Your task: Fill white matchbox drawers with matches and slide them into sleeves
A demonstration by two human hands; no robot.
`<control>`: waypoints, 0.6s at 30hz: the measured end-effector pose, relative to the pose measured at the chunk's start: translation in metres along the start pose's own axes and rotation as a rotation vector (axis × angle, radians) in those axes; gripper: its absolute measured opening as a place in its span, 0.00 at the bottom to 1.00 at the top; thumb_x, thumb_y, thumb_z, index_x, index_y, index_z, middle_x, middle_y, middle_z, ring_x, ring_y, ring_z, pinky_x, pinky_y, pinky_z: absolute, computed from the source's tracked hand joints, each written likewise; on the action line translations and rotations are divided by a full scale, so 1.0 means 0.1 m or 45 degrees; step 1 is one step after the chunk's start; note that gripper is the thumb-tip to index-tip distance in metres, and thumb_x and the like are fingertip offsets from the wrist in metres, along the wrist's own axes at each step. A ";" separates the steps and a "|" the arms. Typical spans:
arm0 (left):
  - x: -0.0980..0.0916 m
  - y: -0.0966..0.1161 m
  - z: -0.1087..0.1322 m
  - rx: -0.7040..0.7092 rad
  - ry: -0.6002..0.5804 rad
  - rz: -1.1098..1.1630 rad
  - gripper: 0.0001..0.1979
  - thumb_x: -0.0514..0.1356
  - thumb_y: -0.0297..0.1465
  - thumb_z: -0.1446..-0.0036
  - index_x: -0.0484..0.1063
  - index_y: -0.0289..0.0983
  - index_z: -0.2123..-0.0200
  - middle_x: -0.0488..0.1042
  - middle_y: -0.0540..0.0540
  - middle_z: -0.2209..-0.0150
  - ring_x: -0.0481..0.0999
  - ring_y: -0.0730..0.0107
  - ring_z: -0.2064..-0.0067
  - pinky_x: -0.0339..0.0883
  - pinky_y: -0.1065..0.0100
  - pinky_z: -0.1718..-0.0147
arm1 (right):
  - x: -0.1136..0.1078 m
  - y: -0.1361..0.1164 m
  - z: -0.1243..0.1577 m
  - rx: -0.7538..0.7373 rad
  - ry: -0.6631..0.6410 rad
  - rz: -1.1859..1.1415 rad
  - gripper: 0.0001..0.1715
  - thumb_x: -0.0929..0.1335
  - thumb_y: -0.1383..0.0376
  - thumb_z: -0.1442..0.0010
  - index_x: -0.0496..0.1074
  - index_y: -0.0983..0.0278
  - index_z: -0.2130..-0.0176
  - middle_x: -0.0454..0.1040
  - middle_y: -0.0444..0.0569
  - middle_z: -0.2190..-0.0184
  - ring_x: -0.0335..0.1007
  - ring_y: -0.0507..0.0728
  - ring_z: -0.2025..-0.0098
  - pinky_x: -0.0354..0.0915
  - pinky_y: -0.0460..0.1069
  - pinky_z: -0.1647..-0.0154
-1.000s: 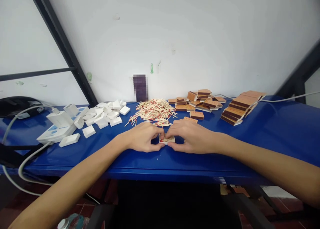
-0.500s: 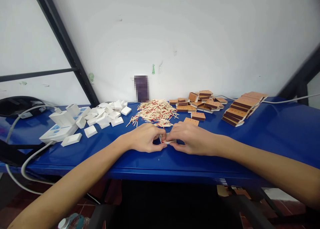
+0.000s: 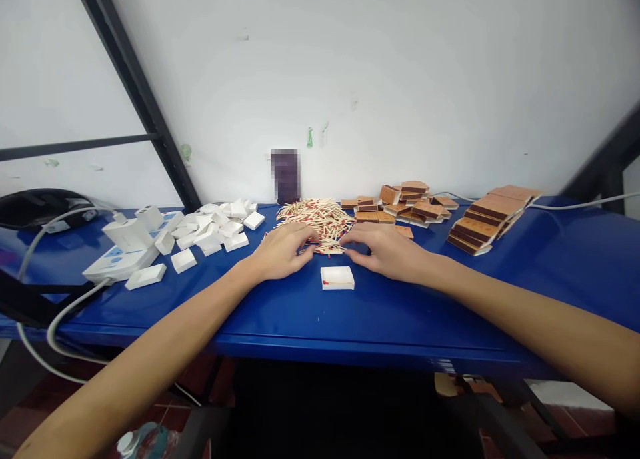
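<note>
My left hand [image 3: 281,251] and my right hand [image 3: 389,251] reach side by side to the near edge of a pile of red-tipped matches [image 3: 316,216]. The fingers of both are stretched and loosely curved, with their tips touching the nearest matches and nothing gripped. A small white tray [image 3: 337,277] with a row of matches in it lies free on the blue table [image 3: 380,319], just in front of the hands.
Several white inner trays [image 3: 215,227] lie heaped at the left beside white boxes [image 3: 123,245] and a cable [image 3: 60,312]. Brown matchbox sleeves [image 3: 407,202] are scattered behind the right hand, and a stack of them [image 3: 487,217] stands farther right. The wall is right behind the table.
Both hands have let go of the white tray, which now lies on the table, and have moved away from me to the match pile.
</note>
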State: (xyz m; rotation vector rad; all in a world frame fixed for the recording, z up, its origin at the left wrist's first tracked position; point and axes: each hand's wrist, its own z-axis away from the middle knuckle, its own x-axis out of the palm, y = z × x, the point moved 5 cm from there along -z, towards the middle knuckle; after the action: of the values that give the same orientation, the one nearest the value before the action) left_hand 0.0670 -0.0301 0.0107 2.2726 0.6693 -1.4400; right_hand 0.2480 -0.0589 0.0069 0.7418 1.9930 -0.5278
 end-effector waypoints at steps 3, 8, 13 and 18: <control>0.05 -0.04 -0.01 0.018 -0.013 -0.082 0.11 0.54 0.32 0.38 0.72 0.37 0.56 0.71 0.44 0.60 0.70 0.60 0.55 0.63 0.60 0.56 | 0.14 0.04 -0.05 -0.002 -0.092 -0.013 0.12 0.65 0.65 0.35 0.75 0.66 0.55 0.77 0.54 0.61 0.72 0.60 0.58 0.66 0.52 0.58; 0.06 0.01 -0.04 0.055 -0.011 -0.036 0.10 0.54 0.32 0.38 0.73 0.38 0.58 0.71 0.44 0.61 0.69 0.60 0.56 0.63 0.60 0.57 | 0.24 0.05 -0.12 -0.039 -0.130 0.016 0.12 0.65 0.69 0.35 0.76 0.67 0.55 0.77 0.55 0.61 0.72 0.60 0.58 0.66 0.52 0.58; 0.01 0.14 -0.03 0.164 -0.062 0.129 0.09 0.52 0.29 0.38 0.72 0.37 0.63 0.74 0.48 0.65 0.70 0.66 0.61 0.62 0.63 0.57 | 0.25 0.04 -0.13 -0.126 -0.121 0.015 0.12 0.64 0.73 0.37 0.77 0.68 0.59 0.77 0.54 0.65 0.72 0.58 0.62 0.64 0.51 0.60; 0.02 0.26 0.02 0.227 -0.224 0.225 0.10 0.56 0.37 0.39 0.73 0.37 0.64 0.72 0.48 0.68 0.69 0.68 0.64 0.61 0.65 0.61 | 0.24 0.01 -0.13 -0.192 -0.077 0.042 0.11 0.65 0.74 0.38 0.77 0.69 0.62 0.76 0.54 0.68 0.71 0.57 0.65 0.63 0.50 0.62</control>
State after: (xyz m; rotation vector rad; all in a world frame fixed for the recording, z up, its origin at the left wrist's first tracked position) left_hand 0.0807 -0.0522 0.0094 2.2343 0.2889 -1.6434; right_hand 0.2314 -0.0432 -0.0082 0.6571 1.9367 -0.3717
